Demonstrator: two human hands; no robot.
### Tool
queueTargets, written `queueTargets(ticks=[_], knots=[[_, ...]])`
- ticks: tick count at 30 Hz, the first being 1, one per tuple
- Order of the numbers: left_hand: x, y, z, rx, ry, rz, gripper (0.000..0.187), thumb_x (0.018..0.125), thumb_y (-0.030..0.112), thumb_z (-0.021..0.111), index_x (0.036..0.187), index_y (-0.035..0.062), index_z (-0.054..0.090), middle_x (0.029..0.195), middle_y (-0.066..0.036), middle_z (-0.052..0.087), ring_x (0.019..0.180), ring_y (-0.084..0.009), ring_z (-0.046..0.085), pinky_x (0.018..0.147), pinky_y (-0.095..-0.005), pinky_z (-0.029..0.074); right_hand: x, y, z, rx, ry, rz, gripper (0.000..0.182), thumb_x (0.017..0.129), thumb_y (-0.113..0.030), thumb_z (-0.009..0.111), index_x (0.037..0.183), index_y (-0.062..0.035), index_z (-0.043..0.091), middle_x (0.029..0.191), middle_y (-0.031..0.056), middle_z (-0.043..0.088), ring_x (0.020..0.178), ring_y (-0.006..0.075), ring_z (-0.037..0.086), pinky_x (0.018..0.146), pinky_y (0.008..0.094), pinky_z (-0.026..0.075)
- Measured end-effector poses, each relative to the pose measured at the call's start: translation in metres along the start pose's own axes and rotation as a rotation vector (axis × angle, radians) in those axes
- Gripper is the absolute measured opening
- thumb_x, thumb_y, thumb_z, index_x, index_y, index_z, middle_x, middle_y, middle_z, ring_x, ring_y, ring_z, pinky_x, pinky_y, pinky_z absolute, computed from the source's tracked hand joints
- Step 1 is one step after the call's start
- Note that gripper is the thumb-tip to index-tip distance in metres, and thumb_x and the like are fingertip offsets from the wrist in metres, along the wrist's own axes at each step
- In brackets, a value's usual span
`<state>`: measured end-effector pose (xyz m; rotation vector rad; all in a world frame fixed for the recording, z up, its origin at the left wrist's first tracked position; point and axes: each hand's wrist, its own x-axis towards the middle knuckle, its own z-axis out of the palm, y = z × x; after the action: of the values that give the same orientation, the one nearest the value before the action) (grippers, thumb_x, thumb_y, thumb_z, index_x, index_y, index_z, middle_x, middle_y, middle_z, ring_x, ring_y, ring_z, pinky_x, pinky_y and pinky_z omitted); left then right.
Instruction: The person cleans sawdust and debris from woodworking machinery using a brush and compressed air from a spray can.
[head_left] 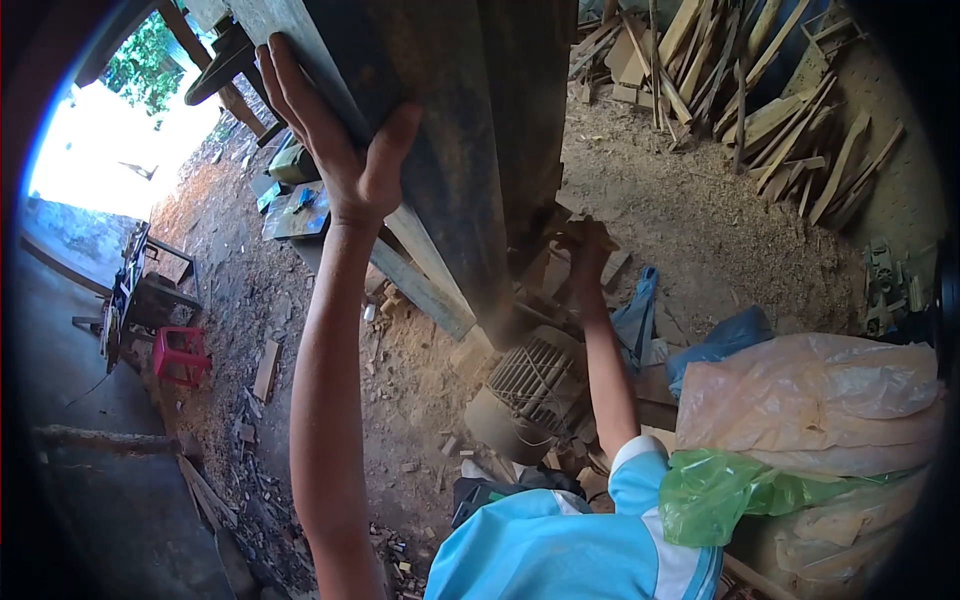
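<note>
My left hand [350, 165] rests against the pale edge of a long, dark flat surface [430, 120], probably a machine table. Its fingers stretch along the outer side, with the thumb apart over the dark top. Lower down on the far side, my right hand [588, 248] reaches in beside the dark side panel [525, 110], its fingers closed around a brownish piece I cannot make out. A dusty motor with a grille [540, 380] sits below the table's near end, left of my right forearm. Shadow and dust blur the area between the panel and my right hand.
Stacked wood offcuts [770, 110] lean at the back right. Plastic sheets [810, 400] and a green bag [710, 495] lie close on my right. At left stand a pink stool [182, 355] and a blue-topped stand [297, 212]. Sawdust and scraps cover the ground [400, 440].
</note>
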<state>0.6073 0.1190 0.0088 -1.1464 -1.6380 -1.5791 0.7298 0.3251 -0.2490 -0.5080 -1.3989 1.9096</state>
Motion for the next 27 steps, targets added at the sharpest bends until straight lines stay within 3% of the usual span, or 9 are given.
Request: queueTargets(ticks=[4, 6, 8, 14, 17, 19, 21, 23, 27], knots=[[0.001, 0.003, 0.004, -0.031, 0.0, 0.003, 0.102, 0.065, 0.05, 0.061, 0.141, 0.007, 0.009, 0.141, -0.021, 0.011, 0.131, -0.0357, 0.013, 0.103, -0.049, 0.014, 0.012, 0.086, -0.025, -0.678, 0.169, -0.395, 0.025, 0.088, -0.024, 0.05, 0.093, 0.0003, 0.055, 0.076, 0.0113, 0.061, 0.067, 0.0163, 0.061, 0.061, 0.0286, 0.048], [-0.001, 0.0, 0.001, -0.035, -0.011, -0.029, 0.103, 0.064, 0.05, 0.061, 0.141, 0.0062, 0.009, 0.141, -0.021, 0.01, 0.131, -0.0356, 0.012, 0.104, -0.0486, 0.013, 0.015, 0.085, -0.026, -0.568, 0.222, -0.421, 0.023, 0.088, -0.022, 0.051, 0.093, -0.0002, 0.055, 0.075, 0.0108, 0.061, 0.067, 0.0166, 0.061, 0.061, 0.029, 0.048], [0.0, 0.002, -0.001, -0.036, -0.005, -0.055, 0.104, 0.063, 0.05, 0.062, 0.141, 0.0054, 0.008, 0.141, -0.022, 0.009, 0.131, -0.0356, 0.01, 0.104, -0.0479, 0.012, -0.011, 0.022, 0.007, -0.042, 0.268, -0.241, 0.021, 0.087, -0.02, 0.052, 0.092, -0.0001, 0.055, 0.075, 0.0102, 0.061, 0.067, 0.0166, 0.06, 0.061, 0.0296, 0.048], [0.004, 0.005, 0.003, -0.046, 0.021, -0.008, 0.105, 0.064, 0.05, 0.063, 0.141, 0.0071, 0.006, 0.141, -0.02, 0.008, 0.131, -0.0346, 0.009, 0.104, -0.0501, 0.011, -0.014, 0.008, 0.019, -0.44, -0.124, 0.051, 0.029, 0.086, -0.024, 0.053, 0.102, -0.0001, 0.057, 0.086, 0.0117, 0.064, 0.079, 0.0191, 0.063, 0.07, 0.0283, 0.05], [0.002, 0.005, 0.002, -0.046, 0.024, -0.002, 0.105, 0.064, 0.049, 0.064, 0.141, 0.0072, 0.006, 0.141, -0.021, 0.008, 0.131, -0.0346, 0.009, 0.104, -0.0501, 0.011, -0.031, -0.068, 0.038, 0.094, 0.134, 0.193, 0.033, 0.078, -0.022, 0.062, 0.1, 0.0012, 0.053, 0.077, 0.0092, 0.061, 0.068, 0.019, 0.06, 0.057, 0.0316, 0.049], [0.002, 0.005, 0.002, -0.041, 0.021, 0.001, 0.105, 0.064, 0.049, 0.064, 0.141, 0.0072, 0.006, 0.14, -0.021, 0.008, 0.13, -0.0346, 0.01, 0.104, -0.0501, 0.011, -0.015, 0.006, 0.015, -0.493, -0.03, -0.268, 0.027, 0.083, -0.025, 0.054, 0.091, 0.0004, 0.057, 0.079, 0.0138, 0.062, 0.071, 0.0201, 0.062, 0.062, 0.0326, 0.049], [0.002, 0.005, 0.002, -0.043, 0.002, 0.003, 0.105, 0.064, 0.048, 0.064, 0.141, 0.0072, 0.005, 0.14, -0.021, 0.009, 0.13, -0.0346, 0.01, 0.104, -0.0501, 0.011, 0.011, 0.037, -0.011, -0.986, -0.264, -0.315, 0.027, 0.084, -0.025, 0.051, 0.085, 0.0006, 0.058, 0.078, 0.0161, 0.062, 0.072, 0.0226, 0.063, 0.065, 0.0352, 0.049], [0.003, 0.004, 0.0, -0.043, 0.0, 0.001, 0.105, 0.065, 0.048, 0.064, 0.141, 0.0072, 0.005, 0.14, -0.021, 0.009, 0.13, -0.0346, 0.01, 0.103, -0.0501, 0.011, 0.054, 0.034, -0.03, -1.369, -0.578, 0.047, 0.024, 0.081, -0.022, 0.053, 0.083, 0.0016, 0.057, 0.075, 0.016, 0.061, 0.071, 0.0266, 0.062, 0.066, 0.0394, 0.049], [0.002, -0.001, -0.004, -0.031, -0.022, -0.002, 0.105, 0.065, 0.047, 0.064, 0.141, 0.0073, 0.004, 0.139, -0.022, 0.009, 0.129, -0.0347, 0.01, 0.103, -0.0501, 0.01, 0.042, 0.027, -0.053, -1.525, -0.349, -0.551, 0.021, 0.073, -0.024, 0.057, 0.073, -0.003, 0.06, 0.076, 0.0179, 0.06, 0.074, 0.0306, 0.06, 0.065, 0.0428, 0.048]])
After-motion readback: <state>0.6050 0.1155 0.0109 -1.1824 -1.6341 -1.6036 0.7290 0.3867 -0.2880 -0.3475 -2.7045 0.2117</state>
